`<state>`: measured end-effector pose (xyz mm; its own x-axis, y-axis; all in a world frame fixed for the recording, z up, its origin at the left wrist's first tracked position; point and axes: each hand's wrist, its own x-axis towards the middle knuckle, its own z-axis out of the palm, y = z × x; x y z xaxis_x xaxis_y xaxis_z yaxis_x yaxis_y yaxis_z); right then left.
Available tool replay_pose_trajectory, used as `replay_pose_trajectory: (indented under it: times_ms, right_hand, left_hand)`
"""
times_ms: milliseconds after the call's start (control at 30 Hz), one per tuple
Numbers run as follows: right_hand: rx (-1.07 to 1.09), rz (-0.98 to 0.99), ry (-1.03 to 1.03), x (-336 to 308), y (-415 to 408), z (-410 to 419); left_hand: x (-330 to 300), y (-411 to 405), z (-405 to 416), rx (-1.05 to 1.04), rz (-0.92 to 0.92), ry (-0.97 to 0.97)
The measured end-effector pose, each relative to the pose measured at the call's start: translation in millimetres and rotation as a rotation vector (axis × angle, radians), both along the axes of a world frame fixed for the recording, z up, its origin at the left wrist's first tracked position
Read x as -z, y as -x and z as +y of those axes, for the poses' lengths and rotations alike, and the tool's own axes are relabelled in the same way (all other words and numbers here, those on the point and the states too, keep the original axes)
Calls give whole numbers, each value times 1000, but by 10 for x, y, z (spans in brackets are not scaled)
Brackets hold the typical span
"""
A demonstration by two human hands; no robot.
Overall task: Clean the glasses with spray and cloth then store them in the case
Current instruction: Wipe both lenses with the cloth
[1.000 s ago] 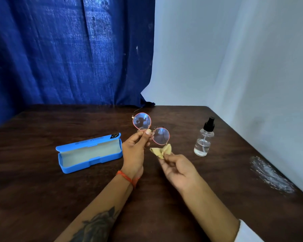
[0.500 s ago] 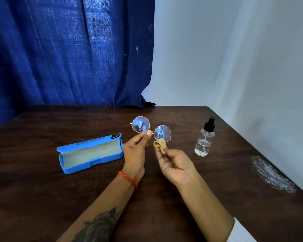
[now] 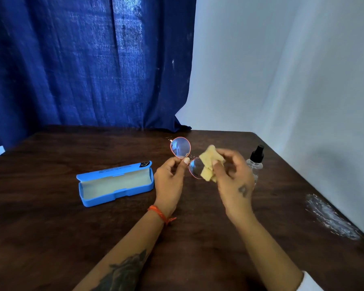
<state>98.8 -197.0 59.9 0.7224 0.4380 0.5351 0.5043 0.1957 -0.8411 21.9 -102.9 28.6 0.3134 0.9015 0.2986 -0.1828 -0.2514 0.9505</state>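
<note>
Now right hand [image 3: 231,175] pinching cloth [image 3: 210,162], glasses [image 3: 185,156]

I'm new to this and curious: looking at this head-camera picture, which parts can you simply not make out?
Head view only:
- Right lens of the pink-rimmed round glasses: partly covered by the yellow cleaning cloth.
- Clear spray bottle with black pump: lower body hidden behind the right hand.
- Right hand's fingers: motion-blurred, so their exact grip is unclear.
- Print on the open blue glasses case lid: too small.
- Glasses' temple arms: thin, barely visible against the dark wooden table.
</note>
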Motion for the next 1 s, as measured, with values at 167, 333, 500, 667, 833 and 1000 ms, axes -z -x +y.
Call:
replay_pose_trajectory:
  times_ms: [167, 333, 500, 667, 833, 1000]
  right_hand:
    - [3, -914, 143, -398, 80, 265]
    - [-6, -1236, 541, -561, 247, 437]
    - [-39, -1292, 688, -572, 312, 340]
    - [-81, -1242, 634, -440, 209, 285]
    - [-196, -707, 340, -279, -134, 172]
    - [-265, 262, 60, 5, -484, 4]
  left_hand:
    - [35, 13, -4, -20, 134, -157]
    - [-24, 46, -7, -66, 205, -186]
    - [-41, 52, -29, -76, 234, -145]
    - [-12, 50, 21, -57, 209, -175]
    - [-16, 70, 101, 17, 38, -126]
    - [-61, 62, 151, 151, -184, 159]
